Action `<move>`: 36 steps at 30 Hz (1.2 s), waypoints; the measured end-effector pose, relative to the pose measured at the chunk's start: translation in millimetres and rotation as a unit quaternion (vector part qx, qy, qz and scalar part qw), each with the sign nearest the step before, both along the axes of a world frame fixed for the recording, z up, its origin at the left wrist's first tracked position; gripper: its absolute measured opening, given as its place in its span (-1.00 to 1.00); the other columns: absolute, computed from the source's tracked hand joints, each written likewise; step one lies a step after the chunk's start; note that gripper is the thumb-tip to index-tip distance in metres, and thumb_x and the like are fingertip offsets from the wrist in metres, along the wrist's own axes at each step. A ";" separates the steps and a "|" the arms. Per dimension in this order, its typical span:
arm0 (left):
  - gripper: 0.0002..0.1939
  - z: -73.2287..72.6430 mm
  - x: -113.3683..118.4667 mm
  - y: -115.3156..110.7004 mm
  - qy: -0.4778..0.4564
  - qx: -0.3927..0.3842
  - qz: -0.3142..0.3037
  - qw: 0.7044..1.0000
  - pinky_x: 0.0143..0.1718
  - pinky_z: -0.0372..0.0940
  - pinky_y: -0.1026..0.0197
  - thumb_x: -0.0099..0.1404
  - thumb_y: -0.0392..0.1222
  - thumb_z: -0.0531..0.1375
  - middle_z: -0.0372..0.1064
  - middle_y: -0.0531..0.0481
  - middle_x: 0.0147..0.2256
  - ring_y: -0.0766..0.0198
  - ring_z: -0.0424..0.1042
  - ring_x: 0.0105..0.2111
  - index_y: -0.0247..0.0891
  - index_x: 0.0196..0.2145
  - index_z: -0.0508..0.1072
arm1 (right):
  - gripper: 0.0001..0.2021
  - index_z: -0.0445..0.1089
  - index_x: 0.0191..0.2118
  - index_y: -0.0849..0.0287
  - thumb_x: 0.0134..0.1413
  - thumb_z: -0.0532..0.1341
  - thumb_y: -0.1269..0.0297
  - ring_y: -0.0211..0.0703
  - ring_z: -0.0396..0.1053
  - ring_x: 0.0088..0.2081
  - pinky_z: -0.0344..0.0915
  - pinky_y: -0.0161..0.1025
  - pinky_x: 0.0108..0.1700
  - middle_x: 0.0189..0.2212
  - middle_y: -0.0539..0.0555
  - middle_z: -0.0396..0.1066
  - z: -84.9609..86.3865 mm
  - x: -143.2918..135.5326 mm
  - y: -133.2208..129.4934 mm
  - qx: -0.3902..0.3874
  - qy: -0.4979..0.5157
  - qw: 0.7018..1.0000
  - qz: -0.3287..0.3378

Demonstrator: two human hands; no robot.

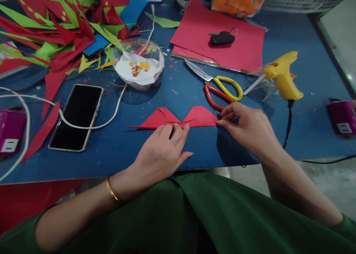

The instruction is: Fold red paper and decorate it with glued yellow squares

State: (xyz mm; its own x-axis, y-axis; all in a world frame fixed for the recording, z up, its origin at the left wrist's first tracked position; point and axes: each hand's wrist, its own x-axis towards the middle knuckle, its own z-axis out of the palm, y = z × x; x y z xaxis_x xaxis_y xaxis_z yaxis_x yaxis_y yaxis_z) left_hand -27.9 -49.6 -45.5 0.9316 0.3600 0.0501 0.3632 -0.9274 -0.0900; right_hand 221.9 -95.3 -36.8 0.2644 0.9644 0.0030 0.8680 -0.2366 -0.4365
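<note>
A folded red paper (197, 116) with two raised peaks lies near the table's front edge. My left hand (164, 150) rests on its lower edge at the middle, palm down, fingertips pressing on the paper and thumb apart. At the paper's right end, my right hand (247, 129) pinches the tip between thumb and fingers. Just beyond the right hand lie scissors (207, 77) with one red and one yellow handle, blades pointing to the upper left.
Red sheets (191, 35) bear a black key (222, 38). A yellow glue gun (286, 75) stands right. Left are a clear bowl (160, 66) with paper bits, a phone (78, 116), a white cable (118, 105) and heaped paper scraps (69, 42).
</note>
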 end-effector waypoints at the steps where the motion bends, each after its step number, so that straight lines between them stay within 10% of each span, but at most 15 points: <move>1: -0.33 -0.2 0.0 0.1 0.000 -0.002 -0.001 1.000 -0.09 0.34 -0.06 0.50 0.04 0.00 0.42 -0.50 0.02 -0.14 0.42 -0.07 -0.66 0.27 0.25 | -0.90 0.40 -0.33 0.07 -0.03 0.31 0.30 0.02 0.50 -0.34 0.28 -0.03 -0.26 -0.45 0.02 0.53 -0.4 3.8 -1.7 0.001 -0.003 1.000 -0.004; 19: -0.34 -1.0 1.8 -0.1 -0.045 0.020 0.011 0.999 -0.16 0.35 -0.03 0.41 0.07 0.12 0.46 -0.42 -0.09 -0.10 0.41 -0.17 -0.59 0.20 0.37 | -0.89 0.37 -0.33 0.09 -0.02 0.30 0.29 0.00 0.46 -0.36 0.23 -0.07 -0.28 -0.46 0.02 0.53 -3.3 17.6 -17.0 -0.003 -0.028 0.997 -0.078; 25: -0.34 -0.7 2.4 -1.0 -0.050 0.028 0.014 0.998 -0.19 0.32 -0.01 0.41 0.09 0.12 0.46 -0.39 -0.11 -0.08 0.41 -0.18 -0.58 0.20 0.38 | -0.88 0.38 -0.15 0.10 0.19 0.20 0.28 0.09 0.45 -0.25 0.24 0.05 -0.14 -0.32 0.14 0.57 5.3 -7.4 -41.4 0.164 -0.215 0.958 -0.096; 31: -0.40 -2.8 -0.3 -1.2 -0.064 0.027 0.010 0.998 -0.18 0.34 -0.03 0.39 0.03 0.13 0.45 -0.39 -0.09 -0.10 0.41 -0.18 -0.59 0.14 0.42 | -0.61 0.31 0.16 0.37 0.31 0.10 0.27 0.03 0.40 0.15 0.30 -0.04 0.15 0.07 0.30 0.50 -11.6 -69.7 -40.4 0.192 -0.142 0.938 0.253; 36: -0.50 -5.8 -2.5 1.1 -0.083 0.010 0.001 0.996 -0.20 0.39 -0.05 0.31 -0.11 0.13 0.48 -0.41 -0.09 -0.11 0.42 -0.19 -0.60 0.04 0.49 | -0.46 0.21 0.27 0.50 0.38 -0.01 0.17 0.07 0.29 0.27 0.26 0.02 0.25 0.24 0.37 0.31 -26.8 -83.8 -33.5 0.132 -0.134 0.947 0.259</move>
State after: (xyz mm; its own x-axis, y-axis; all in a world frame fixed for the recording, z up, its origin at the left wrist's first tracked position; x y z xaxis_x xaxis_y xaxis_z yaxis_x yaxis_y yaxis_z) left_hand -30.5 -48.5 -51.3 0.9089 0.3596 0.2113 0.3769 -0.9251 -0.0469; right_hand 138.1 -128.8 -63.7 -0.2890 0.9208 0.2619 0.9255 0.3387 -0.1694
